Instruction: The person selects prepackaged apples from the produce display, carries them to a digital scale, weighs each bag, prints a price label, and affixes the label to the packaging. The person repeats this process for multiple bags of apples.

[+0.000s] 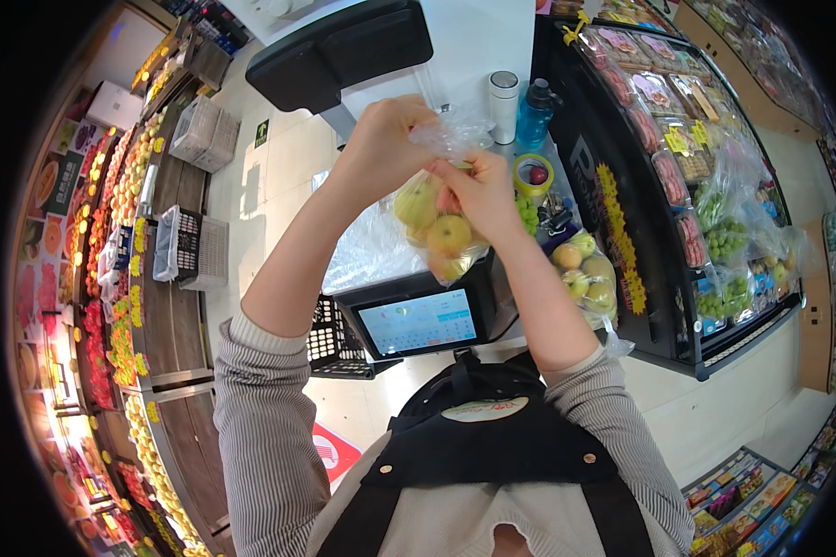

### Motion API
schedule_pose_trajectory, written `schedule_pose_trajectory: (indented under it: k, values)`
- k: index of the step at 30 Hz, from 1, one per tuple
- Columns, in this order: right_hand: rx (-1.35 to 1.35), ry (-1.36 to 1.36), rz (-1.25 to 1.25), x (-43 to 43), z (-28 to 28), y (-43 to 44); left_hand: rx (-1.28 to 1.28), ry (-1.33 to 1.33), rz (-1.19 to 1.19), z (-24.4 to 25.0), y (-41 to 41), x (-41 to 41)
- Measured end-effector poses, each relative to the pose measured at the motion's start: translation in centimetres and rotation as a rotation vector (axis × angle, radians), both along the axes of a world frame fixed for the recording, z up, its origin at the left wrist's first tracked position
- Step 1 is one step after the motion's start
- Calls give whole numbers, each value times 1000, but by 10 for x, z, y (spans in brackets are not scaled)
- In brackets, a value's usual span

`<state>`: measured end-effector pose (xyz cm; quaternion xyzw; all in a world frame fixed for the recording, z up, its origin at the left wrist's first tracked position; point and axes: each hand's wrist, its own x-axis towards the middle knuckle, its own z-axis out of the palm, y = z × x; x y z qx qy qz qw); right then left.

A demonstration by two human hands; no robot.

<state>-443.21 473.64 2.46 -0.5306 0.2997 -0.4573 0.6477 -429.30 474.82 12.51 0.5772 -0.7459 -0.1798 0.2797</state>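
A clear plastic bag of yellow-green fruit [449,235] hangs above the scale's plastic-covered plate. My left hand [395,136] grips the gathered top of the bag from the left. Just below and to the right, my right hand [482,191] pinches the bag's neck, its fingers closed on the plastic. Beneath the bag stands a weighing scale with a lit touchscreen [416,324]. A second tied bag of fruit [586,277] lies on the counter to the right, beside my right forearm. Green grapes [527,212] lie next to my right hand.
A white tumbler [504,108], a blue bottle [535,115] and a roll of yellow tape [532,175] stand behind my right hand. A dark monitor [341,52] rises at the back. A black display case [620,209] borders the counter's right; fruit shelves and baskets [205,132] are left.
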Motion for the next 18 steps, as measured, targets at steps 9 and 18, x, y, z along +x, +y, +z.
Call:
schedule_pose_trajectory:
  k: [9,18]
  values:
    - [-89,-102,-100,-16,9,-7,110,733,341,-77,47,44]
    - [84,-808,471,-56,147,-18,455,2194,-670,-172,59,-67]
